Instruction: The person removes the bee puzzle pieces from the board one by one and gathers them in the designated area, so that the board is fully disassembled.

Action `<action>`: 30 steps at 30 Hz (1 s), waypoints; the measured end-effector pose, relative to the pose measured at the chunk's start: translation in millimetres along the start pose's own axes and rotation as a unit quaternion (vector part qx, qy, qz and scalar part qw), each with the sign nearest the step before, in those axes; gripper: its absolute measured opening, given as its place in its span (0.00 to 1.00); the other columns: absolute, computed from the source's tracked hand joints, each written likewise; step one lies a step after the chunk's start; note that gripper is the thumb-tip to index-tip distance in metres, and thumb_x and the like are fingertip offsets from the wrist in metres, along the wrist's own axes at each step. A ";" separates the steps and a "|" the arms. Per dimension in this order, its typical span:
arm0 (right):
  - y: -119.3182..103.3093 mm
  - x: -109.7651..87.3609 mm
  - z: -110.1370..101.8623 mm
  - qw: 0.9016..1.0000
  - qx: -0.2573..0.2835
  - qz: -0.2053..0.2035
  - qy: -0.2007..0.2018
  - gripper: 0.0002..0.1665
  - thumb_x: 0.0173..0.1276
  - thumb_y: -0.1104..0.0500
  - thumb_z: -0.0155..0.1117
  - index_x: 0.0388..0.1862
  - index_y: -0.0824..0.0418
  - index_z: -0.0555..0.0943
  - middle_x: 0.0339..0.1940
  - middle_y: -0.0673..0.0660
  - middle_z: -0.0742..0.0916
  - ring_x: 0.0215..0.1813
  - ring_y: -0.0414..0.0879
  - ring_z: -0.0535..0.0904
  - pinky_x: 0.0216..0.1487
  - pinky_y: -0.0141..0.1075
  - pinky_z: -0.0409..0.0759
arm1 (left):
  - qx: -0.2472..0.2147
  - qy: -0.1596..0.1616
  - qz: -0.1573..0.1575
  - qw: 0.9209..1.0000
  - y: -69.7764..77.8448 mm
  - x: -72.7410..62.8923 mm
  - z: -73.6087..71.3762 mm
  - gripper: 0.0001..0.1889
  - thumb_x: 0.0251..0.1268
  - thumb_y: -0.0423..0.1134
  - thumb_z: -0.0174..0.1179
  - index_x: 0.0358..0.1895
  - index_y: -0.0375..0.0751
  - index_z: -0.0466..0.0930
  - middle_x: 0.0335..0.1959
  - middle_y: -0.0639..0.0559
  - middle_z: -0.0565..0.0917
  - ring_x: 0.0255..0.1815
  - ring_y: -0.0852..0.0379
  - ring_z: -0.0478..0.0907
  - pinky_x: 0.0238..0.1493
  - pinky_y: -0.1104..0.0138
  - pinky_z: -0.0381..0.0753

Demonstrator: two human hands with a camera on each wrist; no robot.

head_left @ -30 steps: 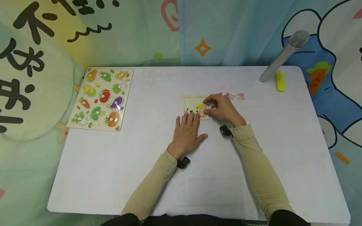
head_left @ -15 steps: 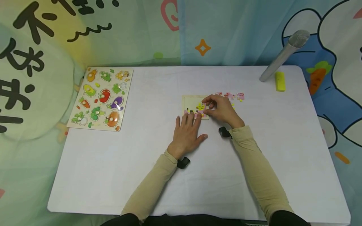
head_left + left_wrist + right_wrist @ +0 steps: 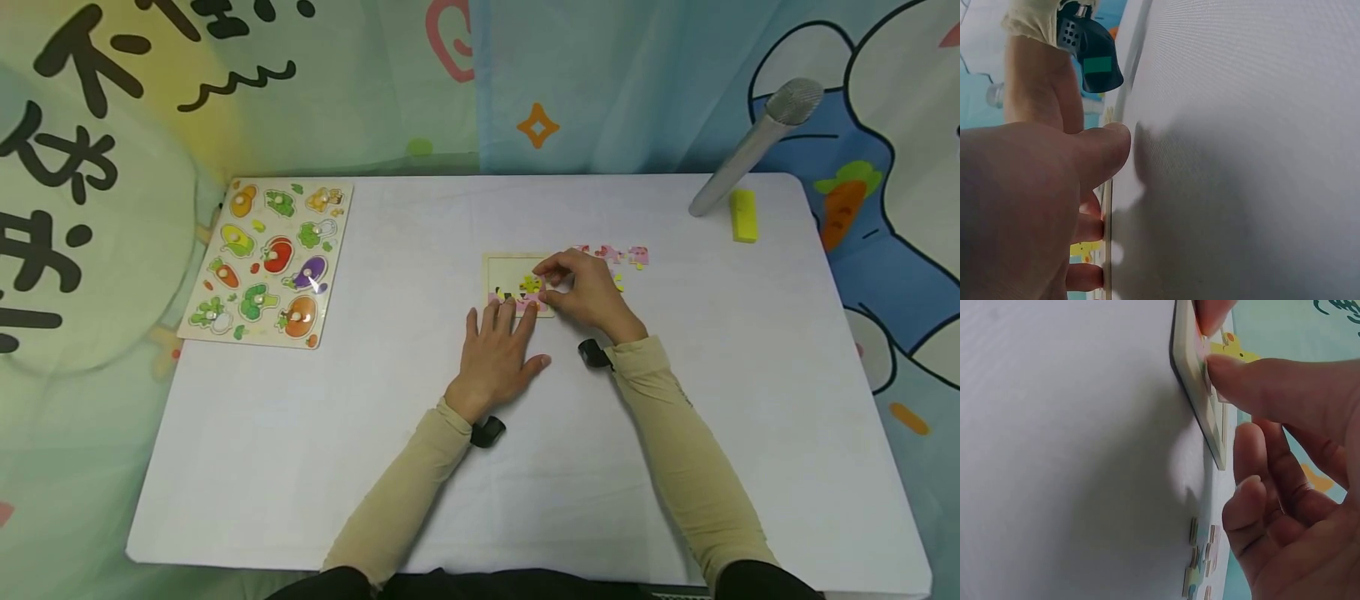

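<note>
The left hand (image 3: 491, 362) is resting spread fingers on the board (image 3: 512, 268) while the right hand (image 3: 588, 290) is arching over it, its grip being too hidden to tell.

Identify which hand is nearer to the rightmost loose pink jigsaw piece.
Right. The right hand is left of that pink piece, not touching it; the left hand is farther left, at the near edge of the pale rectangular puzzle tray.

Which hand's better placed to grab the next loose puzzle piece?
The right hand, I'd say, once it finishes at the puzzle board: it is nearer the loose pieces, beyond the board's right side. The left hand rests at the board's near edge, farther away, with the right hand in between.
</note>
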State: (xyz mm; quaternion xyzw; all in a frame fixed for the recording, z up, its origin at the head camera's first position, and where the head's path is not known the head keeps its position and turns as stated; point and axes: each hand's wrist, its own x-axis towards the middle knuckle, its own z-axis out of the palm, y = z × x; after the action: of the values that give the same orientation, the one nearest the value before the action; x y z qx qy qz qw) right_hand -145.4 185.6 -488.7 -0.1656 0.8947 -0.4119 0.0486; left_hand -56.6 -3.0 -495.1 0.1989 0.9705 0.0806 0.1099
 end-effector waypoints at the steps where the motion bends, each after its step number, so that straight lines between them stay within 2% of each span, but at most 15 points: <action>1: -0.4 0.0 0.3 1.000 0.000 -0.001 0.000 0.20 0.62 0.70 0.80 0.54 0.66 0.88 0.44 0.64 0.88 0.47 0.58 0.85 0.54 0.51 0.80 | 0.002 0.001 0.000 1.000 0.1 0.0 0.0 0.43 0.77 0.69 0.52 0.86 0.52 0.55 0.82 0.41 0.61 0.86 0.37 0.53 0.81 0.36 0.55; 5: -0.5 0.4 1.8 1.000 0.005 -0.012 0.001 0.22 0.62 0.71 0.79 0.55 0.66 0.88 0.46 0.65 0.88 0.49 0.59 0.86 0.55 0.52 0.82 | 0.009 0.004 -0.001 1.000 0.5 -0.2 -0.2 0.43 0.77 0.69 0.52 0.86 0.53 0.56 0.82 0.41 0.62 0.86 0.37 0.53 0.81 0.37 0.56; 9: -1.1 1.0 2.6 1.000 0.012 -0.019 -0.002 0.23 0.62 0.71 0.79 0.57 0.65 0.88 0.48 0.64 0.88 0.50 0.59 0.88 0.52 0.51 0.84 | 0.008 0.005 -0.002 1.000 0.7 -0.8 -0.6 0.43 0.77 0.69 0.52 0.86 0.52 0.55 0.82 0.41 0.62 0.86 0.37 0.53 0.81 0.37 0.56; 21: 0.8 3.6 4.5 1.000 0.013 0.000 0.001 0.23 0.64 0.72 0.77 0.58 0.64 0.89 0.48 0.65 0.89 0.48 0.58 0.88 0.49 0.50 0.86 | -0.002 0.000 -0.003 1.000 -1.0 0.7 0.6 0.43 0.78 0.69 0.52 0.86 0.53 0.55 0.83 0.41 0.60 0.86 0.37 0.52 0.82 0.36 0.54; 26: 3.9 1.5 1.4 1.000 0.021 0.020 -0.003 0.21 0.66 0.68 0.77 0.58 0.62 0.88 0.50 0.63 0.91 0.49 0.56 0.88 0.50 0.43 0.84 | -0.002 -0.004 -0.002 1.000 -0.7 0.9 0.4 0.43 0.78 0.68 0.52 0.87 0.53 0.54 0.84 0.41 0.60 0.87 0.37 0.52 0.82 0.36 0.54; 30: 6.3 -1.7 -6.2 0.999 0.027 0.017 -0.001 0.20 0.66 0.66 0.78 0.58 0.61 0.89 0.49 0.62 0.92 0.47 0.54 0.89 0.45 0.34 0.80 | -0.002 -0.006 -0.002 1.000 -0.6 0.2 0.6 0.43 0.78 0.68 0.52 0.87 0.53 0.53 0.84 0.41 0.60 0.86 0.37 0.52 0.82 0.36 0.54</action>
State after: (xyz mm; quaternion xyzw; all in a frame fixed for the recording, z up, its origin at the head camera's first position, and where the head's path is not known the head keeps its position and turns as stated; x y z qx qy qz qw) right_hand -146.8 194.5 -489.4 -0.1490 0.8861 -0.4346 0.0606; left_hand -56.9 -3.4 -495.8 0.1969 0.9701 0.0811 0.1161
